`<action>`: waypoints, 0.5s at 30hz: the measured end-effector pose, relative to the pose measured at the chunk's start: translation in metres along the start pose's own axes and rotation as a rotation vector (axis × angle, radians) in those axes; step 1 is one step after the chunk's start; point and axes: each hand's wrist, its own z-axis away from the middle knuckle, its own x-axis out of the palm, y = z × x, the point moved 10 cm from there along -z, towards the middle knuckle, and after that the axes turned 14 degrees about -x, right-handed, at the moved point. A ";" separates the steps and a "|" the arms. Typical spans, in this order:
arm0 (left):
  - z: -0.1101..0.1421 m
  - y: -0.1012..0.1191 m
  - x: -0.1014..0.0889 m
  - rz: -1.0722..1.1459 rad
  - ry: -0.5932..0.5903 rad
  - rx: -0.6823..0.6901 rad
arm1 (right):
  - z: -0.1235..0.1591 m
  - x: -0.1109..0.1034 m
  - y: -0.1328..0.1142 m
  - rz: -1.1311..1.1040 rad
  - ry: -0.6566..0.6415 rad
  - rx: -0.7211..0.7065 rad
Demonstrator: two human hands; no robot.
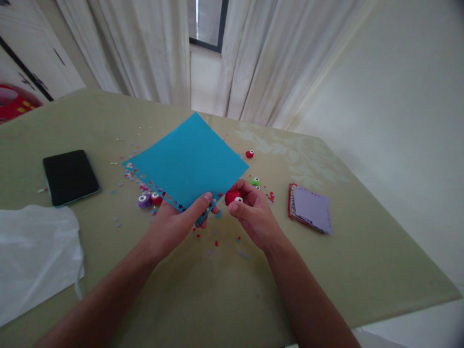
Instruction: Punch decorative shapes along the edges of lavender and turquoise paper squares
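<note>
My left hand [181,215] grips a blue sheet of paper [192,157] near its lower corner, thumb on top and fingers beneath. Star-like and other small shapes are punched along the sheet's lower-left edge, and more holes show by my thumb. Between the thumb and fingers of my right hand [255,210] is a small red craft punch [232,197] with a white eye, close to the sheet's lower-right edge. Whether the punch touches the paper I cannot tell. A purple punch [144,200] and another red punch [156,198] lie behind my left hand, partly hidden.
Behind my right hand sit a green punch [255,181] and a red one [250,153]. A stack of punched paper squares [311,209] lies on the right. At left are a black tablet [70,176] and a white bag [36,261]. Paper bits [216,243] litter the green tablecloth [203,299].
</note>
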 end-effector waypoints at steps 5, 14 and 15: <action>0.003 0.003 -0.001 -0.070 0.028 0.001 | -0.001 -0.002 0.000 0.002 -0.001 -0.012; 0.001 0.002 0.001 -0.119 0.031 0.000 | -0.004 -0.004 0.001 0.024 -0.018 -0.048; 0.001 0.002 0.001 -0.124 0.036 0.001 | -0.003 -0.004 0.001 0.024 -0.015 -0.048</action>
